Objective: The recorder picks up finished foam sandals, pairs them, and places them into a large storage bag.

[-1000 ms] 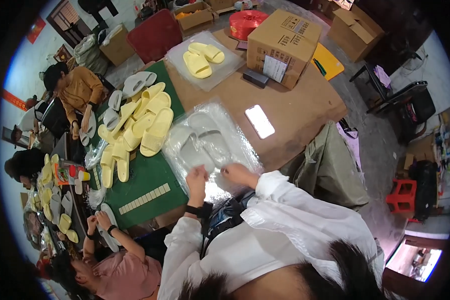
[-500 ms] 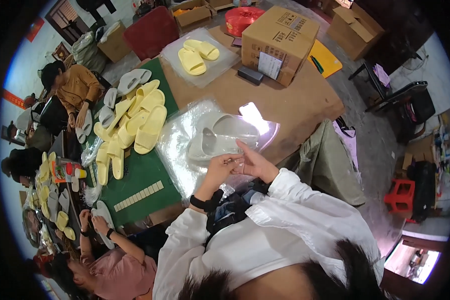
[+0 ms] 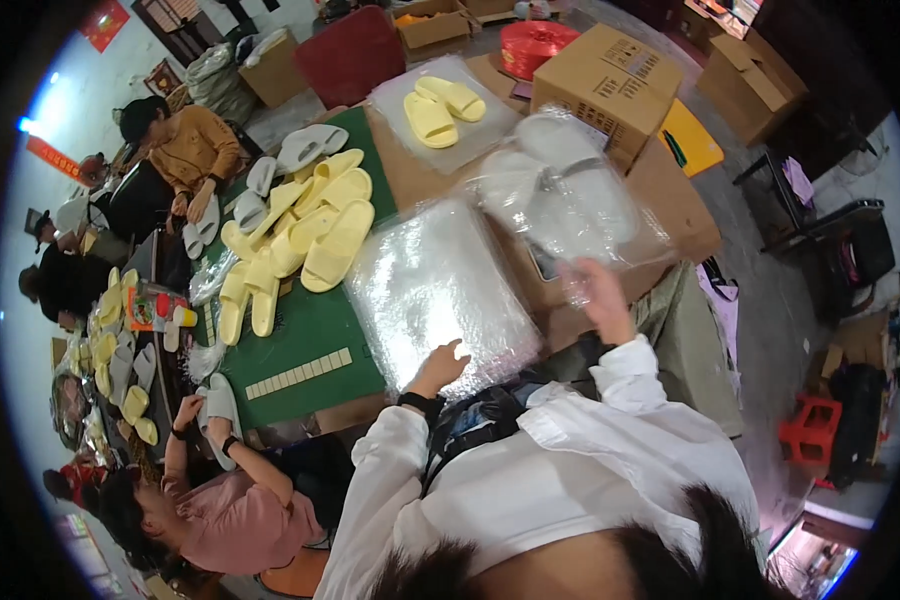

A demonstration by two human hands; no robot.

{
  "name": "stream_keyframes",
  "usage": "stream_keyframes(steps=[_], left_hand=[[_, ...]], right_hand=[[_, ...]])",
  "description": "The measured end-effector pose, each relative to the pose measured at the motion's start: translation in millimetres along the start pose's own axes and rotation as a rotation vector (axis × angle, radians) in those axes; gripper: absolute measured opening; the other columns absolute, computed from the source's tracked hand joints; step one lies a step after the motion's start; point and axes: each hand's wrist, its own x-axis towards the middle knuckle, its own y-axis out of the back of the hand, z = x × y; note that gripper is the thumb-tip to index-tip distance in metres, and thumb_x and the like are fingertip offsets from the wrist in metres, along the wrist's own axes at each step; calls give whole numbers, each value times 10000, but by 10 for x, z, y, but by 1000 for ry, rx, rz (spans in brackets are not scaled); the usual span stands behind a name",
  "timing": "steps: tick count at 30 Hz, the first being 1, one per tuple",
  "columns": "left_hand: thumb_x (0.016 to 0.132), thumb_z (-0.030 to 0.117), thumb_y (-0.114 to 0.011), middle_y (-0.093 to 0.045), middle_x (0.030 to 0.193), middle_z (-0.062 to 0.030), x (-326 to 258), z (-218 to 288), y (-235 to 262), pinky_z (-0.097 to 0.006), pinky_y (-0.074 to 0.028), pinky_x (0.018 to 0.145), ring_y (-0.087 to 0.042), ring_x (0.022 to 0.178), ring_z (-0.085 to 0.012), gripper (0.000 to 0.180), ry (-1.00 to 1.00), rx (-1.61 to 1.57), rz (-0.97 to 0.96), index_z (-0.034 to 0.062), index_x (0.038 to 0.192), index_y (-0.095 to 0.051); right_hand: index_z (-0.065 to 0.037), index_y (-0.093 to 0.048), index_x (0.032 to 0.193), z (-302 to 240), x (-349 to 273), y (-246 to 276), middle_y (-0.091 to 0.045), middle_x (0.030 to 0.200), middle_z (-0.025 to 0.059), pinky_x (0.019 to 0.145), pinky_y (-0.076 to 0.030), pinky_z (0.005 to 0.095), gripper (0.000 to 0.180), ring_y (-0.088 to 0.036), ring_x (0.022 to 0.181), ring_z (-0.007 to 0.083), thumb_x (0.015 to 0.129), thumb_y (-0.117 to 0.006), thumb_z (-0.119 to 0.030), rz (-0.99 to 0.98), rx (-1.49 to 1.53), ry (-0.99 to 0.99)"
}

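Note:
A clear plastic bag holding a pair of pale grey slippers (image 3: 560, 195) is at the right of the table, smeared by motion. My right hand (image 3: 600, 300) is closed on the near edge of that bag. In front of me lies a stack of clear plastic bags (image 3: 435, 275), shiny with reflected light. My left hand (image 3: 440, 368) rests at the near edge of the stack, fingers apart and nothing in them. Part of a phone (image 3: 544, 262) shows from under the bagged slippers.
Yellow slippers (image 3: 300, 230) lie piled on a green mat (image 3: 305, 330) to the left. Another yellow pair (image 3: 440, 108) sits on plastic at the back. A cardboard box (image 3: 610, 85) stands at the far right. Two co-workers (image 3: 230, 500) (image 3: 195, 145) handle grey slippers on the left.
My right hand has carried the bagged grey slippers off the stack, to the right and away from me. My left hand has let go of the bag and stays by the stack.

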Motion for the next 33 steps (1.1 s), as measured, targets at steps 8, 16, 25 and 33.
stream_keyframes(steps=[8, 16, 25, 33], left_hand=[[771, 280, -569, -313, 1299, -206, -245, 216, -197, -583, -403, 831, -379, 1153, -413, 584, 153, 441, -185, 71, 1283, -382], [776, 226, -510, -415, 1114, -157, -244, 144, -388, -557, -452, 649, -447, 991, -351, 432, 68, 601, -11, 30, 1160, -488], [800, 254, -476, -413, 1157, -153, -193, 126, -470, -583, -429, 675, -429, 1029, -340, 396, 104, 607, -8, 66, 1147, -506], [798, 260, -483, -368, 1283, -140, -178, 175, -526, -611, -406, 695, -403, 1077, -329, 447, 155, 669, -25, 86, 1210, -474]], right_hand=[[36, -531, 960, -704, -167, 445, -602, 906, 168, 672, -520, 318, 231, -611, 798, 259, 796, -579, -119, 202, 14, 107], [40, -484, 987, -477, -265, 600, -562, 991, 171, 777, -505, 366, 242, -580, 864, 286, 762, -557, -13, 205, -144, 293], [96, -408, 1107, -380, -331, 730, -514, 1110, 219, 859, -473, 359, 327, -533, 1013, 272, 792, -483, 49, 145, 285, 341], [33, -379, 1173, -528, -142, 937, -465, 1095, 190, 853, -462, 310, 413, -492, 1008, 234, 804, -562, 13, 303, -472, 547]])
